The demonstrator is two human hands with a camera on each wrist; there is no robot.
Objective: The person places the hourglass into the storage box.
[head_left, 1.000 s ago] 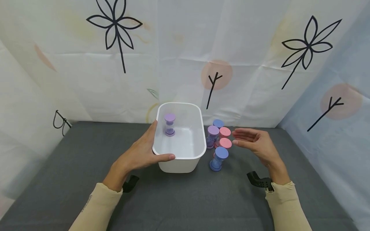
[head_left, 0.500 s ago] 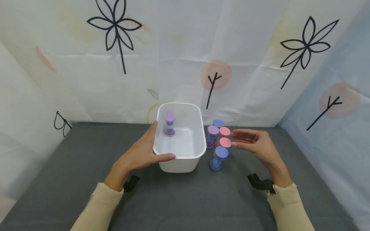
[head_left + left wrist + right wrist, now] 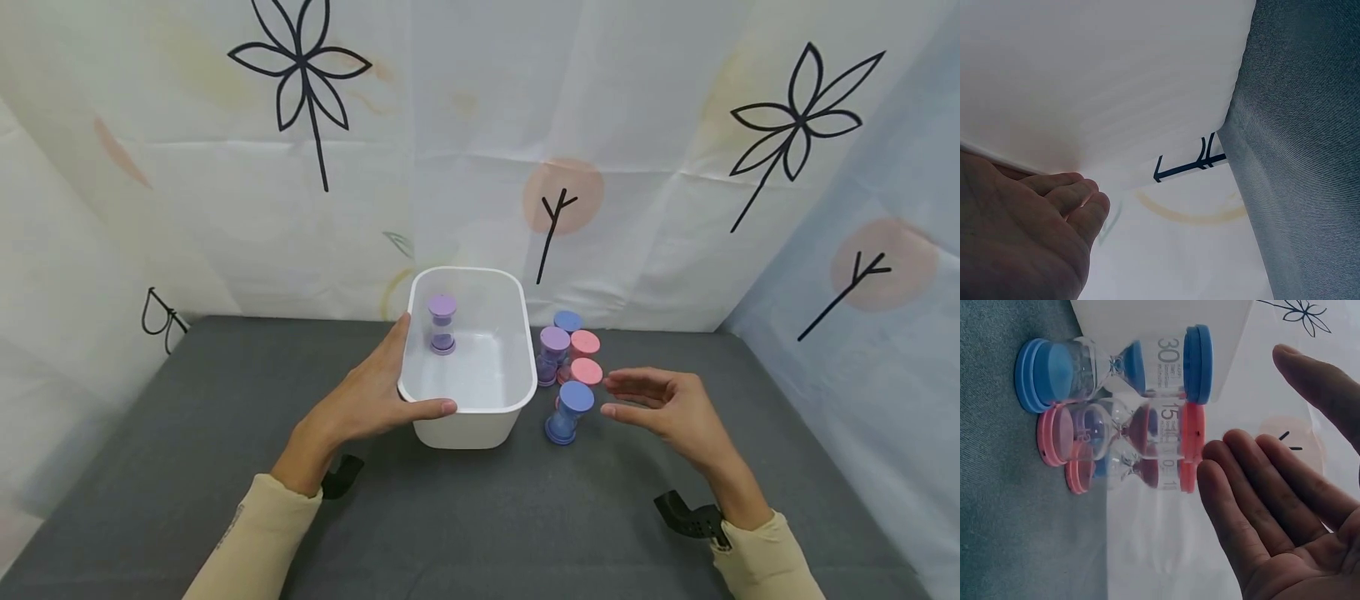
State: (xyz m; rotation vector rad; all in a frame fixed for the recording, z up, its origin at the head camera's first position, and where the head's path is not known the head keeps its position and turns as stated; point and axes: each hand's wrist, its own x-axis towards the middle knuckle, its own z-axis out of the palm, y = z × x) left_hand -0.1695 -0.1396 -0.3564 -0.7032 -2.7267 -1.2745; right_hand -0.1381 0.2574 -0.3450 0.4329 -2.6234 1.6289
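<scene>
Gripping the white bin [image 3: 465, 429] at its near left corner with the left hand [image 3: 360, 400], thumb over the rim and fingers along the outer wall, with a purple hourglass [image 3: 442, 320] upright inside, left of the middle. Holding the right hand [image 3: 671, 408] moderately wide, fingers loosely extended, just right of the near blue hourglass [image 3: 572, 407] and the nearer pink hourglass [image 3: 587, 372], with a second purple hourglass [image 3: 553, 346], a farther pink hourglass [image 3: 585, 343] and a far blue hourglass [image 3: 567, 320] close behind, right of the bin on the gray cloth [image 3: 480, 525].
</scene>
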